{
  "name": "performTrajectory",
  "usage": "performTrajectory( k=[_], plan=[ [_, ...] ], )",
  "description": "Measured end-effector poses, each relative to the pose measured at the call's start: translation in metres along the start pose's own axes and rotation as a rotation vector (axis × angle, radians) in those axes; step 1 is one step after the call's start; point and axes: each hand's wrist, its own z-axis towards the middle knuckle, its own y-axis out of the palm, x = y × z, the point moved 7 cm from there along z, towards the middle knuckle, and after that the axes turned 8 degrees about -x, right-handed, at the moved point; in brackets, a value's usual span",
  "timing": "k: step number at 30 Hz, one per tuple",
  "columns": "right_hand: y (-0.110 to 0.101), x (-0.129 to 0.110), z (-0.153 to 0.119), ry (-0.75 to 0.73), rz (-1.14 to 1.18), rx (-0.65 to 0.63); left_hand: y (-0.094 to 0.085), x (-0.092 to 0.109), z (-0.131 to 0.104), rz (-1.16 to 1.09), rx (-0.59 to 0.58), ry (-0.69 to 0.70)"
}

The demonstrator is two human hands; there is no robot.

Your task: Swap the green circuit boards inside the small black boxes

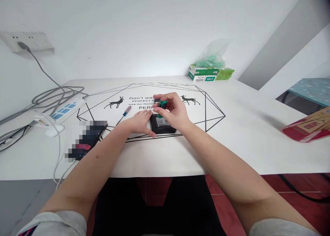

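Note:
A black hard drive with a pale label lies flat on the table in front of me. My right hand grips the green and black handle of a screwdriver, which stands upright over the drive; its tip is hidden. Along the drive's left edge rests my left hand, fingers stretched out and thumb spread toward the near left corner. Whether it presses on the drive or only touches it, I cannot tell. A second screwdriver with a blue and pinkish handle lies just beyond my left wrist.
A phone, partly blurred out, lies left of my left forearm. Further left are a power strip and coiled grey cables. Green and white boxes with a plastic bag stand by the wall. A red and brown package sits right.

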Motion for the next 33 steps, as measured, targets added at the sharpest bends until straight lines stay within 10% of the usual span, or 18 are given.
performTrajectory(
  k=[33],
  plan=[
    [-0.011, -0.016, 0.004, -0.138, -0.254, 0.048, -0.002, 0.003, -0.002, 0.013, -0.052, -0.093]
  ],
)
